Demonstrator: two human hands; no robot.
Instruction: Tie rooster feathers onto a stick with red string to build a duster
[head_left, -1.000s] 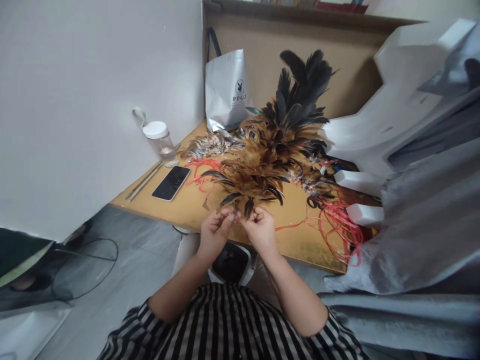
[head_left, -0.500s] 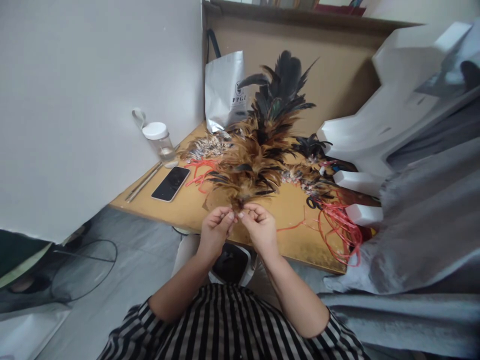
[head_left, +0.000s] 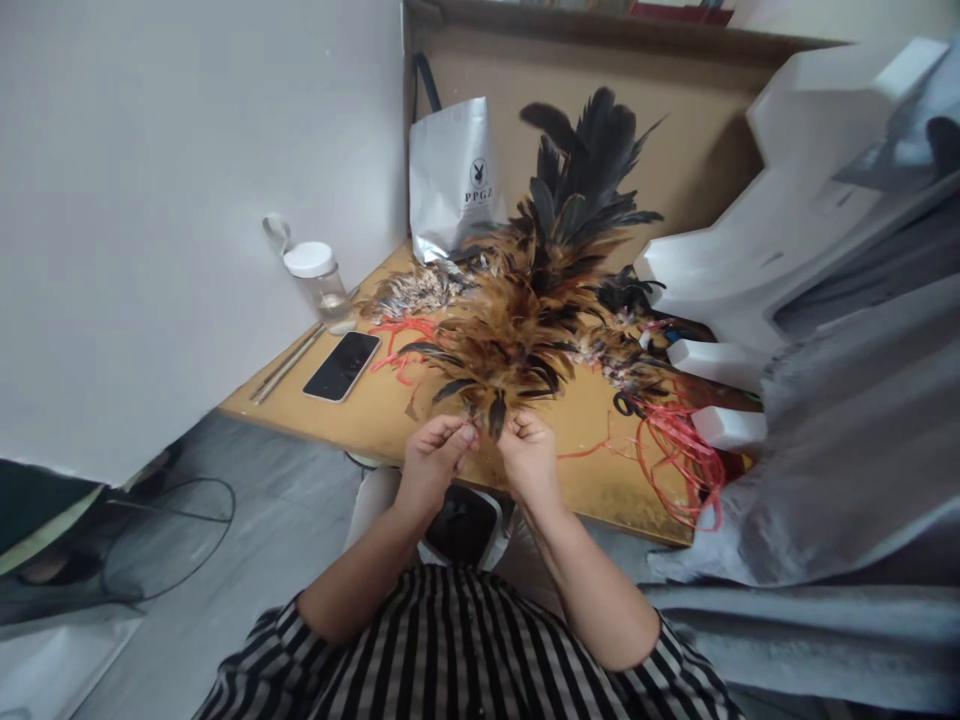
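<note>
A large feather duster (head_left: pixel 517 320) stretches away from me over the table, brown feathers along its body and long black ones at the far tip. Its near end lies between my two hands, with a dark feather hanging down there. My right hand (head_left: pixel 531 458) is closed at this near end, thumb and fingers pinched on it. On the other side my left hand (head_left: pixel 433 462) is closed in a pinch close to the lowest feathers. What its fingertips hold is too small to make out.
On the wooden table (head_left: pixel 360 425) lie a phone (head_left: pixel 342 367), thin sticks (head_left: pixel 289 362), loose feathers (head_left: pixel 420 290), red plastic strands (head_left: pixel 679 455) and black-handled scissors (head_left: pixel 628 403). A lidded jar (head_left: pixel 319 285) and silver bag (head_left: pixel 450 180) stand behind. White foam (head_left: pixel 720 240) borders the right.
The feather duster has swung and turned, its black tip moving right. My right hand has shifted slightly right, away from my left, which stays nearly in place.
</note>
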